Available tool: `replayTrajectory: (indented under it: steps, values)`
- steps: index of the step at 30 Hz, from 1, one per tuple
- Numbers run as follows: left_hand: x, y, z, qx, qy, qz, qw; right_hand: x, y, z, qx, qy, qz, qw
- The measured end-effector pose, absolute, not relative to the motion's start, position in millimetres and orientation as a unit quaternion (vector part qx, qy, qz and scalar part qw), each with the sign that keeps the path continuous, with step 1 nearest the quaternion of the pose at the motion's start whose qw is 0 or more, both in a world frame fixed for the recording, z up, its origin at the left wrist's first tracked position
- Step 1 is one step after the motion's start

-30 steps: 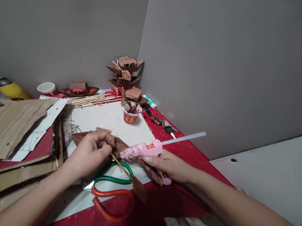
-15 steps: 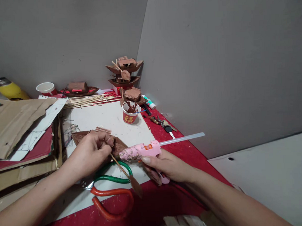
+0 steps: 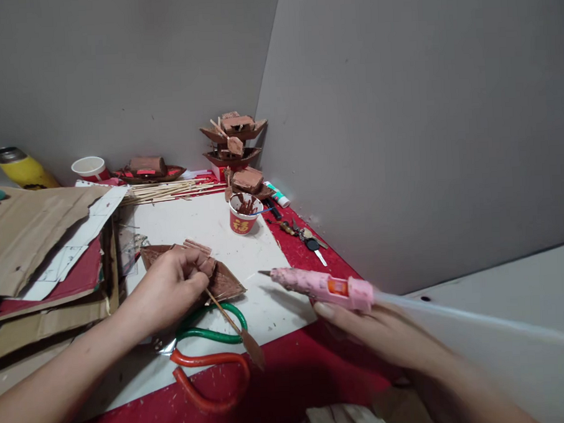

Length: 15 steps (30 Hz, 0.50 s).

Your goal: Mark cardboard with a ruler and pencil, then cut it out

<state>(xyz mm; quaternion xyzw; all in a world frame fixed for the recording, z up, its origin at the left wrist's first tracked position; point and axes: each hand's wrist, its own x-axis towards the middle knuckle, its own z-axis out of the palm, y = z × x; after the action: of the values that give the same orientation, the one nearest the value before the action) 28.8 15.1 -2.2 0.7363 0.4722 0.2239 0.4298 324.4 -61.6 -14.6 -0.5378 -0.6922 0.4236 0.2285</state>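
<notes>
My left hand point(image 3: 184, 275) is closed in a pinch on the thin shaft of a small brown model oar point(image 3: 253, 348), its blade pointing down toward the table's front. Under and behind that hand lies a brown model boat point(image 3: 229, 282), partly hidden by the fingers. A pink hot glue gun point(image 3: 313, 282) with a long clear glue stick out of its back is gripped in my right hand point(image 3: 362, 326), apart from the boat, its nozzle pointing left. Scissors with one green and one orange handle point(image 3: 211, 358) lie below the oar.
Torn cardboard point(image 3: 35, 241) is piled at left. Behind stand a paint cup point(image 3: 244, 222), thin sticks point(image 3: 169, 191), finished model boats point(image 3: 234, 139), a white cup point(image 3: 88, 167) and a yellow bottle point(image 3: 25, 170). Keys point(image 3: 311, 241) lie near the grey wall point(image 3: 423, 137).
My right hand has drawn the glue gun away from the boat, to the right, and its stick now tilts downward. My left hand stays at the boat with the oar.
</notes>
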Motion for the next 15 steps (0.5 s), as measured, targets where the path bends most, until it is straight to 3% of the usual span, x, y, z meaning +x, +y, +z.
replayTrajectory:
  steps: [3,7,11,15]
  values:
    - [27,15,1,0.736,0.481,0.213,0.428,336,-65,-15,-0.595,-0.748,0.241,0.166]
    - [24,15,3,0.743,0.471,0.213,0.424,349,-61,-29,-0.679,-0.726,0.097,0.055]
    - [22,16,2,0.745,0.469,0.213,0.424,369,-55,-43,-0.691,-0.721,0.052,0.007]
    - [21,16,0,0.748,0.466,0.211,0.422,383,-63,-38,-0.684,-0.727,0.056,0.036]
